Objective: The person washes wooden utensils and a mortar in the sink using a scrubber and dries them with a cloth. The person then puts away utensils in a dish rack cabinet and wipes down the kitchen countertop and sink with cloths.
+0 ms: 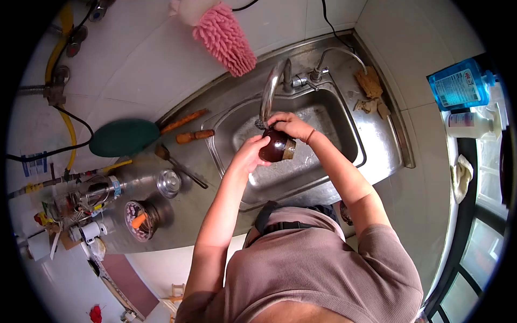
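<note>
A dark brown, glossy jar with a lighter tan neck is tilted on its side over the steel sink, its neck toward the lower right. My left hand is closed around the jar's left side. Against the jar's upper end rests my right hand, its fingers curled beside the mouth of the curved faucet. Some of its fingertips are hidden. Whether water is running cannot be made out.
Left of the sink lie a green oval object, a wooden-handled brush, a ladle, a metal lid and a pot. A pink chenille mitt hangs above. Blue and white bottles stand right.
</note>
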{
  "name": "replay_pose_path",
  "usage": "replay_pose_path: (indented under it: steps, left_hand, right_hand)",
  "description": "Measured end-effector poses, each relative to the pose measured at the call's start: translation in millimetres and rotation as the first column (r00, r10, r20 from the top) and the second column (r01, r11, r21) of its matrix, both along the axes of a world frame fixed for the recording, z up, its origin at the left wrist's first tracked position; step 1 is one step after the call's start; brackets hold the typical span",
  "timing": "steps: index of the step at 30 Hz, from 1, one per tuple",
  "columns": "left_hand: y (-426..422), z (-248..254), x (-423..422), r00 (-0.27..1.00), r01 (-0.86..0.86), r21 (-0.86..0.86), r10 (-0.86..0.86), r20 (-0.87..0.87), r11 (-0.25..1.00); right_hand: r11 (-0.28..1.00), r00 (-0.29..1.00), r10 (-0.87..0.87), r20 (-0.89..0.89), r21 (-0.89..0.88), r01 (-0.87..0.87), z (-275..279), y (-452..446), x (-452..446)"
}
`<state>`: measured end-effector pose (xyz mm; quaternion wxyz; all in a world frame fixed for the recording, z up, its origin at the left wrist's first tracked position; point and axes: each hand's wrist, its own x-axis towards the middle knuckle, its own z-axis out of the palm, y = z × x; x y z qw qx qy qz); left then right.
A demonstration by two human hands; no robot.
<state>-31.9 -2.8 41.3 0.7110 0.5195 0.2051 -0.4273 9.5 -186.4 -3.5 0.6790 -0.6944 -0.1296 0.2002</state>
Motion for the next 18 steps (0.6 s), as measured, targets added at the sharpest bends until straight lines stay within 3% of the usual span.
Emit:
replay_pose_path:
  steps: [1, 2, 3, 4, 5, 6, 7, 9, 11, 13, 15, 18]
  left_hand:
    - [-5, -1, 0, 1.0, -0.013, 0.085, 0.013, 0.002, 0.996]
    - [-9, -2, 1, 1.0, -0.023, 0.17, 0.022, 0.006, 0.985]
    - [-11, -2, 0, 1.0, -0.022, 0.168, 0.021, 0.01, 0.986]
    - [-12, -5, -2, 0.991, -0.126, 0.043, 0.124, 0.047, 0.991]
    - [-13, -10, -3, 0.971, -0.224, -0.084, 0.23, 0.068, 0.971]
    - [-12, -26, -4, 0.951, -0.295, -0.218, 0.307, 0.023, 0.93]
    - [-14, -26, -6, 0.951, -0.296, -0.219, 0.308, 0.022, 0.93]
    - [-17, -26, -12, 0.851, -0.486, -0.473, 0.522, -0.065, 0.735]
    - [-10, -36, -16, 0.838, -0.516, -0.505, 0.531, -0.13, 0.692]
    - [-6, -50, -18, 0.849, -0.446, -0.737, 0.5, -0.169, 0.508]
    - [-9, -47, -19, 0.835, -0.475, -0.748, 0.506, -0.216, 0.463]
    - [-22, -1, -26, 0.811, -0.553, -0.693, 0.488, -0.322, 0.462]
  right_hand:
    - [1.0, 1.0, 0.005, -0.001, -0.002, -0.005, 1, 6, -2]
    - [0.985, 0.958, -0.01, 0.286, -0.165, 0.06, 3, 11, -4]
    - [0.94, 0.835, 0.025, 0.549, -0.298, 0.168, 9, 17, -7]
    - [0.887, 0.828, -0.027, 0.559, -0.369, 0.279, 38, 23, -19]
    - [0.836, 0.79, 0.061, 0.61, -0.464, 0.294, 46, 26, -24]
    - [0.824, 0.712, 0.03, 0.701, -0.421, 0.379, 56, 31, -32]
    - [0.811, 0.626, 0.002, 0.78, -0.368, 0.456, 63, 35, -42]
    - [0.803, 0.622, -0.014, 0.783, -0.362, 0.473, 72, 36, -59]
    - [0.797, 0.616, -0.028, 0.788, -0.354, 0.489, 71, 35, -72]
    - [0.799, 0.513, -0.05, 0.857, -0.274, 0.536, 56, 32, -84]
    - [0.79, 0.502, -0.035, 0.864, -0.284, 0.544, 42, 27, -86]
    - [0.754, 0.544, -0.473, 0.694, -0.002, 0.657, 33, 24, -82]
